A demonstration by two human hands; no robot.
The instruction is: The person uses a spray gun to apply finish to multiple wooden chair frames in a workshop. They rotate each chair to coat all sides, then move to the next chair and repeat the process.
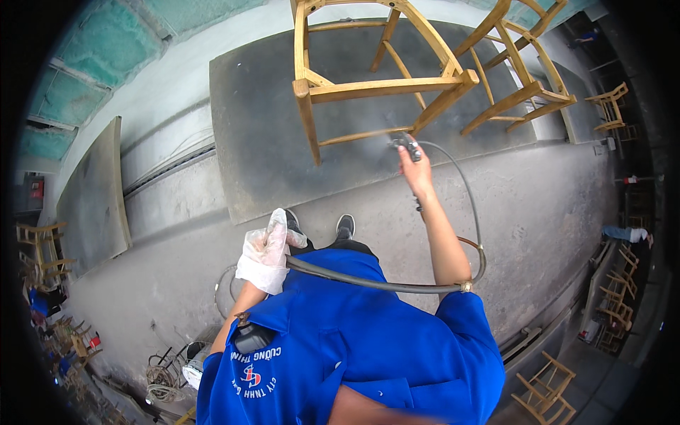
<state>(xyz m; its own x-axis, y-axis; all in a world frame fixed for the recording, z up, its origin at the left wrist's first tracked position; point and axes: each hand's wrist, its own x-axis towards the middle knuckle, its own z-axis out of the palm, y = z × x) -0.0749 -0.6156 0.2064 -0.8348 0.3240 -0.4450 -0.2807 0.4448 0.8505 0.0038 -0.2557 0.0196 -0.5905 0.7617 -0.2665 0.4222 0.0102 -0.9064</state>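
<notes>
In the head view, my right hand point(418, 170) was closed round a spray gun point(406, 146), pale mist point(380, 133) just left of it, near the low rail point(354, 137) of a wooden chair frame point(386, 89) that was on the far side, against a dark board point(273, 120). Lingering there, I judged, could have made drips on that rail; the looped hose point(375, 284) across my blue shirt point(404, 333) could have snagged and tugged my aim off. My right arm reached forward, bent at the elbow, forearm angled left. My left hand point(268, 242), in a whitish see-through glove point(256, 263), was held low, near the hose; I couldn't tell whether it gripped anything.
</notes>
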